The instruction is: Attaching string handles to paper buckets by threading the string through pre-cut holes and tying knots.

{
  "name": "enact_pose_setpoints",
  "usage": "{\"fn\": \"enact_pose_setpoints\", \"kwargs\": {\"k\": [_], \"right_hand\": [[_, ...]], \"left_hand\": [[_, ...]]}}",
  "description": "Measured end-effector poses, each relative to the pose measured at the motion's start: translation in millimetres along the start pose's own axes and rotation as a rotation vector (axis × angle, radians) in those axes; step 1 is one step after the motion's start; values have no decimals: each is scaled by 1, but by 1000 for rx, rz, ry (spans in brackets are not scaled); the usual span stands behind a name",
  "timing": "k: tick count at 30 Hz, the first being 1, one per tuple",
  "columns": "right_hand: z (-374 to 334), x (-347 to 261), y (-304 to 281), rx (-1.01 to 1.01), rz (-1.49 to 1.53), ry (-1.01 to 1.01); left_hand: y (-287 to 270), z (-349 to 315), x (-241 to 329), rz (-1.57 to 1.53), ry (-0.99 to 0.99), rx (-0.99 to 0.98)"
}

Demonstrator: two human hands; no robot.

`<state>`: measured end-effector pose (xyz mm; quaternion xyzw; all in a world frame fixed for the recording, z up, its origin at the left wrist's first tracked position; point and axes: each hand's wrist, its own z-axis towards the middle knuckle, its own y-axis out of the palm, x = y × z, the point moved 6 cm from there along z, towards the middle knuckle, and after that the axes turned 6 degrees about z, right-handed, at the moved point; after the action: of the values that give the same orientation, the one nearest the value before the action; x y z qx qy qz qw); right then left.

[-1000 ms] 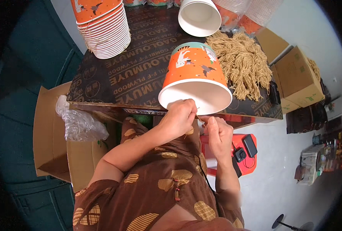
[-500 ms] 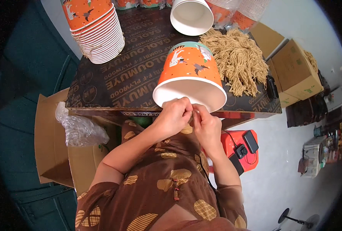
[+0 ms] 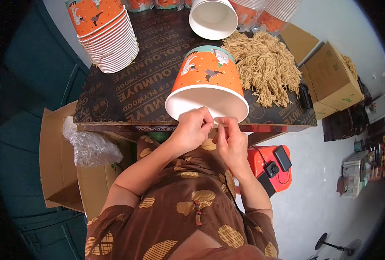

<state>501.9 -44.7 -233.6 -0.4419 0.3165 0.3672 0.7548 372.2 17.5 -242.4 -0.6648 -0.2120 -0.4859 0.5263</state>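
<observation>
An orange paper bucket (image 3: 207, 80) with a green base band and bat pictures lies on its side, its white open mouth toward me. My left hand (image 3: 193, 131) is closed in a pinch at the near edge of the rim. Right beside it, my right hand (image 3: 232, 141) also pinches at the rim, thumb and forefinger together. Whatever sits between the fingertips is too small to make out. To the right of the bucket lies a heap of tan cords (image 3: 266, 69).
A tall stack of matching buckets (image 3: 110, 43) stands at the left on the dark plywood table (image 3: 144, 86). Behind lies another white-mouthed bucket (image 3: 213, 21). Cardboard boxes (image 3: 58, 160) flank the table, one holding clear plastic wrap (image 3: 95, 145). A red stool (image 3: 283, 182) carries small black devices.
The bucket has shifted slightly left and turned a little, so its bat picture sits farther left. Both hands stay at the rim, with the fingertips slightly rearranged.
</observation>
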Motion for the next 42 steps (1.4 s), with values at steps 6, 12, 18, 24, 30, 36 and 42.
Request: {"fn": "enact_pose_setpoints", "kwargs": {"k": [6, 12, 18, 24, 30, 36, 42], "right_hand": [[-1, -2, 5, -27, -132, -68], [-4, 2, 9, -21, -148, -56], [-9, 1, 11, -22, -50, -48], [-11, 3, 12, -28, -15, -55], [-11, 3, 12, -26, 18, -66], [-17, 2, 16, -42, 96, -42], [-21, 21, 30, -169, -55, 97]], "left_hand": [[0, -1, 1, -52, -21, -6], [0, 1, -2, -75, 33, 33], [1, 3, -10, -142, -11, 51], [0, 3, -8, -134, 43, 51], [1, 4, -11, -244, 14, -3], [0, 5, -14, -223, 7, 22], [-2, 4, -11, -218, 11, 24]]}}
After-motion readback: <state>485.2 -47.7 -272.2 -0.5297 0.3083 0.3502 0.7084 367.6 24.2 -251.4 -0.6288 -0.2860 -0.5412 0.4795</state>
